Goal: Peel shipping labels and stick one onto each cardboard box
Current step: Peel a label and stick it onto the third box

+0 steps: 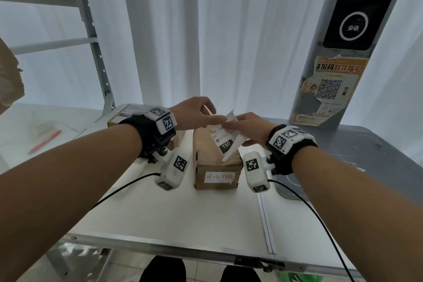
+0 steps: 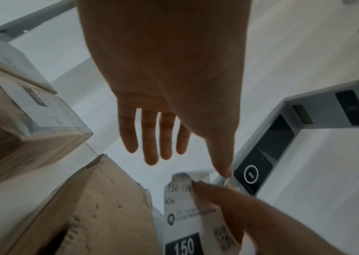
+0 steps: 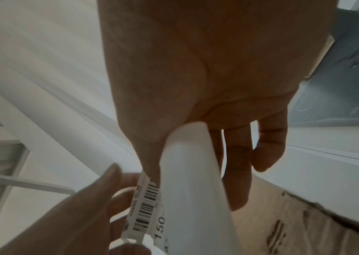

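Note:
A tall cardboard box point(image 1: 215, 160) point(image 2: 108, 207) point(image 3: 305, 224) stands mid-table with a handwritten white tag on its near face. Just above its top hangs a white shipping label point(image 1: 225, 142) point(image 2: 180, 215) point(image 3: 147, 207) printed with "150" and a barcode. My right hand point(image 1: 242, 126) point(image 3: 195, 172) grips the label and its curled white backing between thumb and fingers. My left hand point(image 1: 218, 115) point(image 2: 204, 162) reaches in from the left. Its fingers are straight and its thumb tip touches the label's upper corner.
A second cardboard box point(image 1: 128, 114) point(image 2: 21, 120) with a label on top sits behind on the left. A red pen point(image 1: 44, 142) lies far left. A grey kiosk post point(image 1: 332, 89) with a QR poster stands at right, a metal shelf frame point(image 1: 96, 52) at left.

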